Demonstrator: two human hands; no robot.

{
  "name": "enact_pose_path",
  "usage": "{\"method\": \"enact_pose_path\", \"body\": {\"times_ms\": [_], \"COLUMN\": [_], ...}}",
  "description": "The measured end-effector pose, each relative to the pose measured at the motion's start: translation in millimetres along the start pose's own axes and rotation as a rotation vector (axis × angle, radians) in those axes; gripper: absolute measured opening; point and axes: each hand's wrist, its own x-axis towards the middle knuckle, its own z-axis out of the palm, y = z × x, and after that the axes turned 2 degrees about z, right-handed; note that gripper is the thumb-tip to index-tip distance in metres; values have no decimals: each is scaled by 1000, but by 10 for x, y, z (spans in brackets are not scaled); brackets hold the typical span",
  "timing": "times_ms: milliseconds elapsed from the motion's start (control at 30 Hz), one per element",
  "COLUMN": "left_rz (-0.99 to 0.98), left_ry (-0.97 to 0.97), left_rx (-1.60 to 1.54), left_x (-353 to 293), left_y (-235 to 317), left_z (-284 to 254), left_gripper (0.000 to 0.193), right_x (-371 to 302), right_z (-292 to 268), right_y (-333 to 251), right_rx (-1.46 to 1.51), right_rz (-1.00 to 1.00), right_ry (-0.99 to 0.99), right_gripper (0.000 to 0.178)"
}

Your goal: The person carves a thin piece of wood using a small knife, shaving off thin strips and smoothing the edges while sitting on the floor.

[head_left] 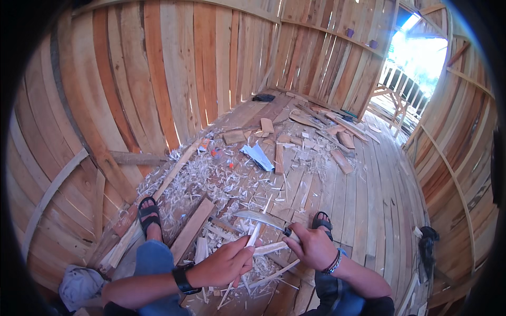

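Observation:
In my left hand (pixel 227 262) a thin, pale wooden stick (pixel 255 233) is pinched between thumb and fingers, its slender tip pointing away from me. My right hand (pixel 314 246) is wrapped round the dark handle of a knife (pixel 262 217). The long, slightly curved blade points left and lies across the stick just beyond my left fingers; whether its edge bites into the wood cannot be seen. Both hands are held low between my knees. Beneath them are wood shavings (pixel 221 181) and several loose strips of wood.
A reddish board (pixel 194 225) lies by my left foot (pixel 151 218). Offcuts (pixel 341 160) and a blue-white torn packet (pixel 257 157) are scattered ahead. A grey cloth (pixel 80 287) sits at lower left, a black bag (pixel 428 245) at right. Plank walls (pixel 174 68) surround the floor; a doorway opens at far right.

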Motion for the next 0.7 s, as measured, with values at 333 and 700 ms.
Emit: {"method": "enact_pose_path", "body": {"times_ms": [333, 700], "left_rz": [92, 144], "left_ry": [88, 166], "left_rx": [428, 611], "left_x": [39, 34], "left_y": [100, 102], "left_z": [-5, 14], "left_gripper": [23, 20], "right_x": [141, 18], "right_z": [16, -91], "right_y": [141, -7], "right_rx": [-72, -18], "right_rz": [116, 102], "right_ry": [-65, -124], "right_gripper": [31, 33]}}
